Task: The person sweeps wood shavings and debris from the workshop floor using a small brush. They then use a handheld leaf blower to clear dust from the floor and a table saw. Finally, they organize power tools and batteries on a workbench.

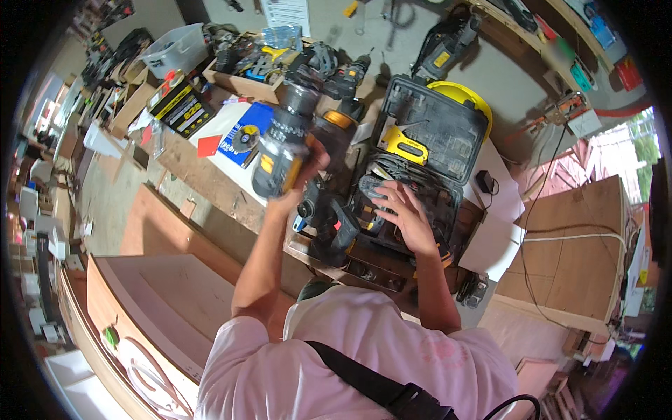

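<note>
My left hand (310, 170) is closed around the handle of a black and yellow cordless drill (281, 147), lifted over the workbench and slightly blurred. The drill's chuck end points toward the back of the bench. My right hand (401, 212) hovers with fingers spread over an open black plastic tool case (457, 197), close to a grey round object I cannot identify. A yellow staple gun (407, 144) lies across the case near its hinge. Between my hands, another black power tool (341, 226) rests at the bench's front edge.
A blue booklet (247, 134) and a boxed item (181, 105) are on the left of the bench. Behind them stands a wooden tray (244, 86) of tools. A second cordless drill (352, 76) stands at the back. Wooden cabinet parts (157, 278) lie below left.
</note>
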`<state>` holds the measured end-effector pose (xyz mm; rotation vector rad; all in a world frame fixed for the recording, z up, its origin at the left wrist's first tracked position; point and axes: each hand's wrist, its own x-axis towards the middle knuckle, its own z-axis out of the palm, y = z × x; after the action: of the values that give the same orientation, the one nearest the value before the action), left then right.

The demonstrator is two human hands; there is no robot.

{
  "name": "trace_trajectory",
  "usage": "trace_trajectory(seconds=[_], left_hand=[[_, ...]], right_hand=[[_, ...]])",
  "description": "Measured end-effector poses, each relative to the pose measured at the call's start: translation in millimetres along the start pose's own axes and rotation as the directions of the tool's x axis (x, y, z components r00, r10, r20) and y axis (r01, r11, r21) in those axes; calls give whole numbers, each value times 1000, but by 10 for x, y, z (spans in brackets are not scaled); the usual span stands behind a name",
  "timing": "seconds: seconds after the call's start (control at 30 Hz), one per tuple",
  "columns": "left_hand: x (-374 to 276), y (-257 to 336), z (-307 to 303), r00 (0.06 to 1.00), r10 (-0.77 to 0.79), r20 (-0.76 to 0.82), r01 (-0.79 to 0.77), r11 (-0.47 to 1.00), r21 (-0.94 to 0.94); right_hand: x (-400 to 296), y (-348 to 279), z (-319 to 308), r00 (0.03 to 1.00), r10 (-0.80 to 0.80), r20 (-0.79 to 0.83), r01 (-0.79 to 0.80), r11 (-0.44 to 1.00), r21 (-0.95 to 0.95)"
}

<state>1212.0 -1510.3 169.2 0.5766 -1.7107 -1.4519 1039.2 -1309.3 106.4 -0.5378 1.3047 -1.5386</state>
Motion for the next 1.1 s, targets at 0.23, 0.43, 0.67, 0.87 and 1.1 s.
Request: trace_trajectory(seconds=[0.23,0.43,0.67,0.87,1.1], left_hand=[[1210,-939,-274,981,131,-146,-111,984,136],[1802,-1885,-388,994,-57,-89,62,996,58],[1991,-2644,-430,988,148,-45,-134,963,235],[1936,-2275,-274,995,-97,-25,99,991,93],[911,-1702,222,924,-198,-327,188,980,-61]], right_hand=[[-128,136,-629,827,-365,-428,27,786,-618],[-638,-71,-996,643,-310,-700,-136,853,-504],[-423,144,-1162,655,-312,-688,-145,842,-520],[755,-215,-363,901,-262,-347,39,843,-536],[569,144,-320,904,-179,-388,-29,880,-474]])
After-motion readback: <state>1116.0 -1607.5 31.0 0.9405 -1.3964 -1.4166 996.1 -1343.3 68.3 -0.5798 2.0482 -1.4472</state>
